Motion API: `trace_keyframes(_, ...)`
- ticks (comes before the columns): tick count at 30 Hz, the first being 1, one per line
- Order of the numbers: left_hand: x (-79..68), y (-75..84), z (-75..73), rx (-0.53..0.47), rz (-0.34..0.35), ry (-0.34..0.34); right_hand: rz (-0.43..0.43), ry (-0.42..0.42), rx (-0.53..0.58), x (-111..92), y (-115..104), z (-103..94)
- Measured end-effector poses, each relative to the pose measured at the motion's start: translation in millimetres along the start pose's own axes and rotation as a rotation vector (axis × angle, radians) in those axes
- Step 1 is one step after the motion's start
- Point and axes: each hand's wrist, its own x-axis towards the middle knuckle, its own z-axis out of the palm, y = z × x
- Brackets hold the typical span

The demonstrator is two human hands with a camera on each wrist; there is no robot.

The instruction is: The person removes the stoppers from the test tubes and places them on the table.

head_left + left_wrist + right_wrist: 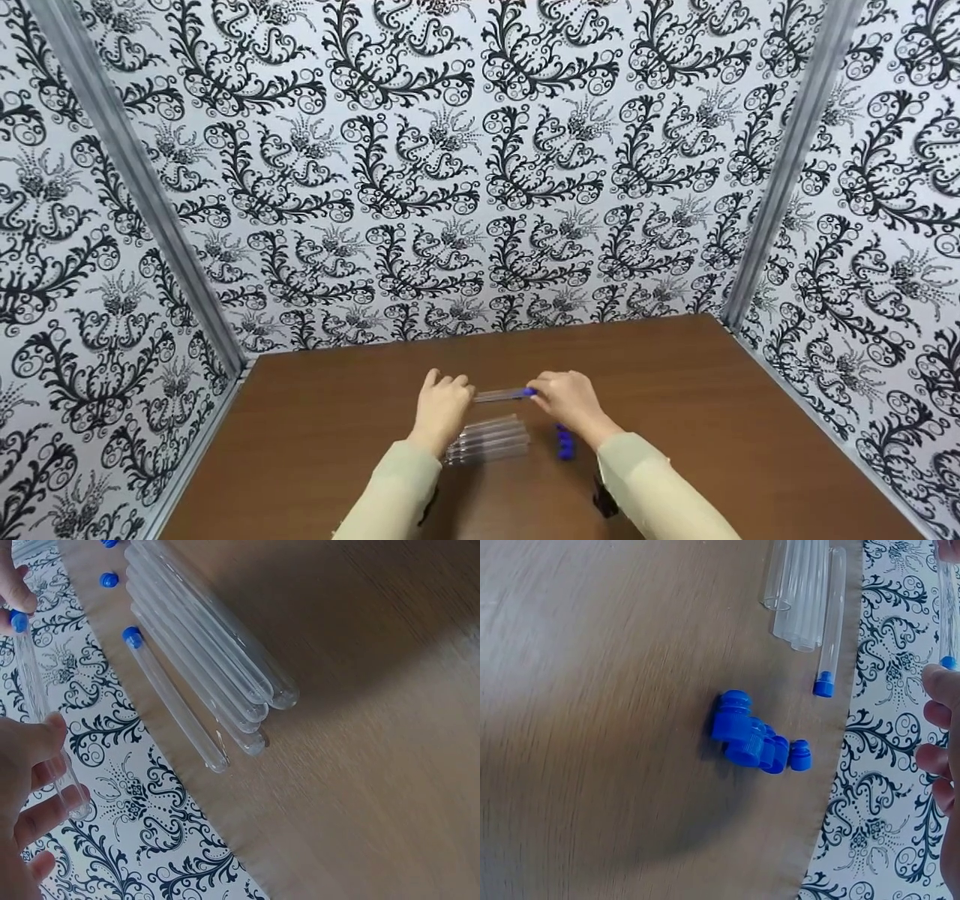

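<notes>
A clear test tube [499, 395] is held level above the table between both hands. My left hand [442, 405] grips its rounded end, thumb on one side and fingers on the other in the left wrist view. At the other end, my right hand [568, 397] pinches the blue cap [529, 391], which sits at the tube's mouth. How deep the cap is seated cannot be told. Below lies a row of several uncapped test tubes [491, 441]. Beside that row, a tube with a blue cap [176, 701] lies on the table in the left wrist view.
Several loose blue caps [750, 736] stand in a line on the brown table [337, 420], right of the tubes. Patterned panels [480, 187] rise behind the table and on both sides. A small black object [604, 499] shows under the right sleeve.
</notes>
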Motion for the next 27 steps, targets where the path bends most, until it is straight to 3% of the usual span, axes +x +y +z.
trace_keyframes(5,-0.2,-3.5,-1.5,0.005,0.001,-0.054,-0.008,0.014,-0.009,-1.2,5.7,1.5)
trace_keyframes(8,-7.3,-12.1,1.2,-0.005,-0.031,-0.107,0.052,0.049,-0.008,-8.4,18.2,-1.9)
trace_keyframes(12,-21.8,-27.9,6.5,-0.033,-0.122,-0.164,0.166,0.08,0.001,-22.6,37.9,-10.0)
trace_keyframes(16,-26.5,-34.1,9.8,-0.065,-0.153,-0.139,0.218,0.033,0.015,-30.2,45.9,-12.5)
trace_keyframes(23,-23.0,-25.2,8.0,-0.05,-0.107,-0.055,0.211,0.023,0.031,-26.1,38.7,-8.0)
trace_keyframes(27,-21.2,-22.1,9.9,-0.053,-0.11,-0.05,0.237,0.015,0.056,-25.3,36.5,-7.7)
